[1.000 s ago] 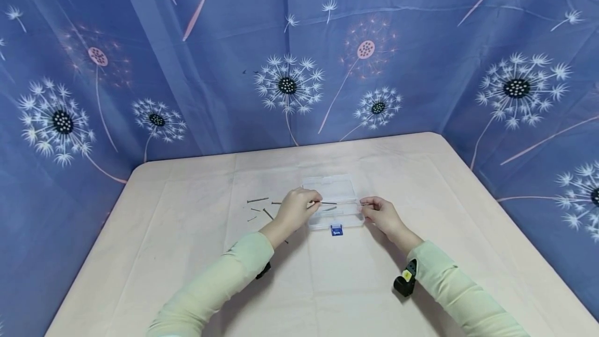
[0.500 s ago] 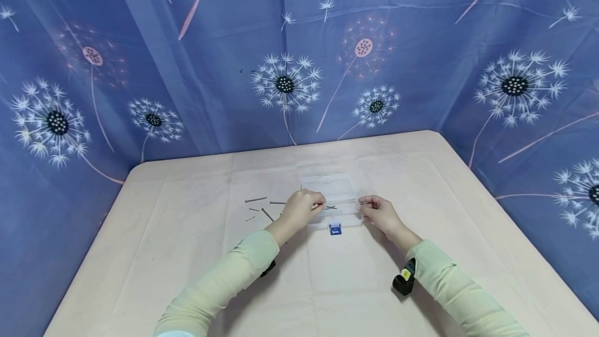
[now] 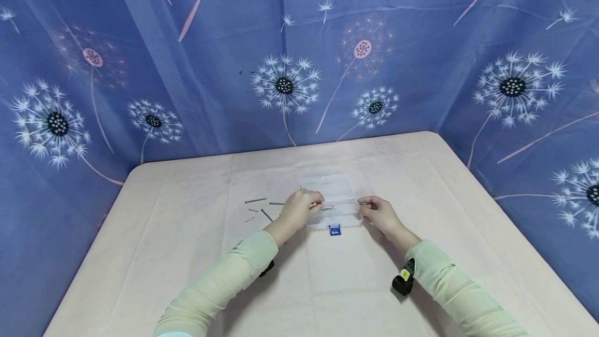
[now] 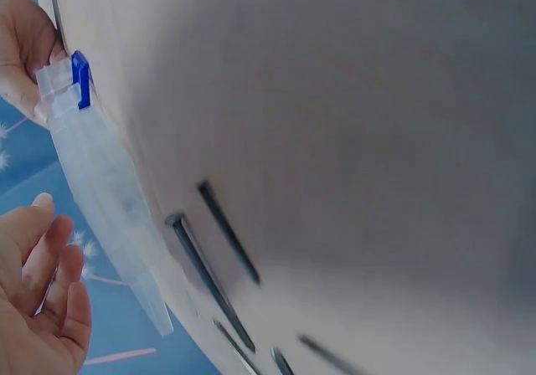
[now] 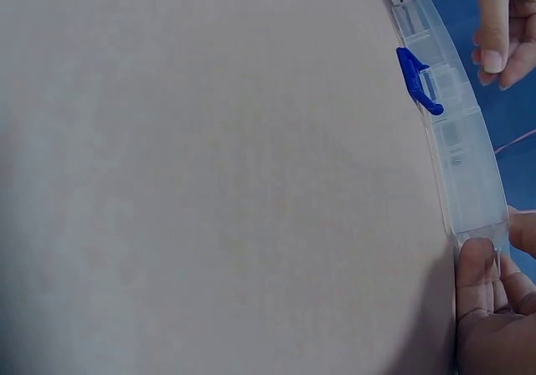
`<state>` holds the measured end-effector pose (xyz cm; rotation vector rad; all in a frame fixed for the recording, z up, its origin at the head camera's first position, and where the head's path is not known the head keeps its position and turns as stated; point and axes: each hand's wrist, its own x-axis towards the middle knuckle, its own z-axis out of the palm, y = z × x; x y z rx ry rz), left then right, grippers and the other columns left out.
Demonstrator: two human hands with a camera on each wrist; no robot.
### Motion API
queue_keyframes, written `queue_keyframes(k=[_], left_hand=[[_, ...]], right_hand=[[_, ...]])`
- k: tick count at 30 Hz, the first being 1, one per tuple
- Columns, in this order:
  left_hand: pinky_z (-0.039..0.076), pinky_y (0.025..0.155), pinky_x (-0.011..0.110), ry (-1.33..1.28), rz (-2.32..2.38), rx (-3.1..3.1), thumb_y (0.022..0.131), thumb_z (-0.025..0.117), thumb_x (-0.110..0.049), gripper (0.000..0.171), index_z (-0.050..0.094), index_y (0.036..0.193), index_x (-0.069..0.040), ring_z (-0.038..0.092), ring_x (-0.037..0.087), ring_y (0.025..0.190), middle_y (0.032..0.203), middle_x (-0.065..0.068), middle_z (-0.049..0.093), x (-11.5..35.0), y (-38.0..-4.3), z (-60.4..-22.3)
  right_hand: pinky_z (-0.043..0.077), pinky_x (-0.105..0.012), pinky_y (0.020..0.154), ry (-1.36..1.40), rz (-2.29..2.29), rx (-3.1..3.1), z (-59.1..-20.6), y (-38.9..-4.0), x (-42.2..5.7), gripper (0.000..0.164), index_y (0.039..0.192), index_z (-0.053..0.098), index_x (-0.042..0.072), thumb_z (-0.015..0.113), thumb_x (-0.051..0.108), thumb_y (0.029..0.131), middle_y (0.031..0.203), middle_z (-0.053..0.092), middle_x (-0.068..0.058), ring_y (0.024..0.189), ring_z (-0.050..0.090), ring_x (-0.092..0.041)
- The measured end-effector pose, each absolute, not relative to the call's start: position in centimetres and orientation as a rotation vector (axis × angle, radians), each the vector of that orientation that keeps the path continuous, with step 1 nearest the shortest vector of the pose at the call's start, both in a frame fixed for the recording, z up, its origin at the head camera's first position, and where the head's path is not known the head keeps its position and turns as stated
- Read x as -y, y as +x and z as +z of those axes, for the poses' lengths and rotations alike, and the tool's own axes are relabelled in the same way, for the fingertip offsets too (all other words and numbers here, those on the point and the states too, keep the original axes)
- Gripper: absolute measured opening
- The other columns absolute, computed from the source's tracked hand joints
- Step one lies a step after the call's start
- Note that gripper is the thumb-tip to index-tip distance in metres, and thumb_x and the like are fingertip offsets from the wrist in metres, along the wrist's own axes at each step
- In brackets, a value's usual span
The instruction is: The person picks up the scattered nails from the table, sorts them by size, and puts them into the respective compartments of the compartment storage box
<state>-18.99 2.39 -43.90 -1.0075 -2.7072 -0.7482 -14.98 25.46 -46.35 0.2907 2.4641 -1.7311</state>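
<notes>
A clear plastic box (image 3: 348, 221) with a blue latch (image 3: 335, 230) sits on the table, its lid (image 3: 327, 186) raised at the back. Over its left part hovers my left hand (image 3: 299, 207); its fingers (image 4: 63, 287) are loosely bent and nothing shows between them in the left wrist view. Thin dark nails (image 3: 329, 208) lie inside the box, partly hidden behind that hand. At the box's right end, my right hand (image 3: 382, 215) grips the wall between thumb and fingers, as the right wrist view shows (image 5: 502, 325).
Several loose nails lie on the pale tablecloth left of the box, among them a long nail (image 3: 255, 201) and a short nail (image 3: 250, 219). Some are partly behind the left forearm. A blue curtain (image 3: 210, 92) with dandelion prints hangs behind the table.
One second ago my left hand held a nail over the box. It has let go, and the nail now lies in the box. My right hand has kept its grip.
</notes>
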Motion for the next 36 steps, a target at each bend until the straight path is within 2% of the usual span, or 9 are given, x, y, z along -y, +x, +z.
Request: queue_keyframes(k=[11, 19, 29, 36], left_hand=[[0.054, 0.082, 0.031, -0.935, -0.755, 2.701, 0.085, 0.07, -0.014, 0.015, 0.069, 0.097, -0.006, 0.065, 0.02, 0.092, 0.093, 0.004, 0.072, 0.8, -19.7, -42.6], [0.054, 0.083, 0.031, -0.864, -0.781, 2.834, 0.085, 0.071, -0.018, 0.024, 0.067, 0.107, -0.011, 0.064, 0.019, 0.095, 0.104, 0.004, 0.068, 3.1, -20.1, -42.4], [0.053, 0.086, 0.035, -0.976, -0.872, 2.957, 0.084, 0.071, -0.01, 0.021, 0.068, 0.104, -0.007, 0.064, 0.022, 0.096, 0.101, 0.004, 0.065, 5.4, -20.4, -43.5], [0.053, 0.083, 0.031, -1.015, -0.951, 3.033, 0.08, 0.073, -0.006, 0.019, 0.07, 0.099, -0.008, 0.062, 0.018, 0.091, 0.097, 0.002, 0.066, 6.0, -20.6, -44.0]], right_hand=[[0.048, -0.015, 0.059, 0.292, -1.729, -2.458, -46.0, -14.8, -25.6, 0.037, 0.122, 0.052, -0.01, 0.057, 0.008, 0.091, 0.09, 0.06, -0.003, 0.07, 0.054, -0.004], [0.048, -0.015, 0.06, 0.302, -1.711, -2.459, -46.1, -15.0, -25.7, 0.037, 0.123, 0.052, -0.01, 0.057, 0.009, 0.091, 0.092, 0.061, -0.003, 0.07, 0.054, -0.003], [0.049, -0.015, 0.061, 0.284, -1.726, -2.448, -46.2, -14.9, -25.6, 0.037, 0.123, 0.051, -0.011, 0.056, 0.008, 0.092, 0.094, 0.061, -0.005, 0.07, 0.054, -0.004], [0.049, -0.015, 0.062, 0.282, -1.741, -2.439, -46.3, -15.0, -25.5, 0.036, 0.123, 0.051, -0.011, 0.056, 0.007, 0.092, 0.093, 0.061, -0.005, 0.071, 0.054, -0.003]])
